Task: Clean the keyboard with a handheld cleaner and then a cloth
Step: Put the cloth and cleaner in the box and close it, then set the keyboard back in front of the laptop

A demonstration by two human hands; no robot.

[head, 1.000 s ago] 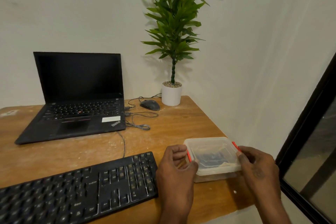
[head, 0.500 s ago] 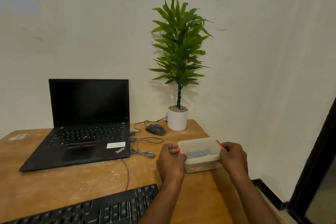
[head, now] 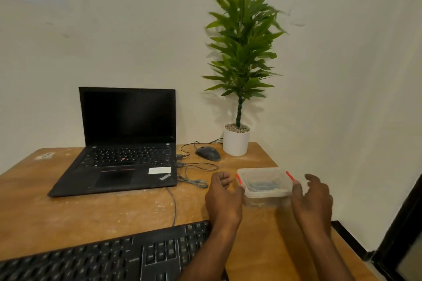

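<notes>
- Left hand point(head: 222, 198): fingers loosely curled, thumb tip touching the container's left red clip; likely unlatching.
- Right hand point(head: 314, 198): fingers spread, relaxed, thumb beside the right clip.
- Container point(head: 265, 186): translucent plastic, lidded, dark contents indistinct.
- Keyboard point(head: 109, 258): black, matte, near desk edge.
- Desk point(head: 114, 212): scuffed wood.
</notes>
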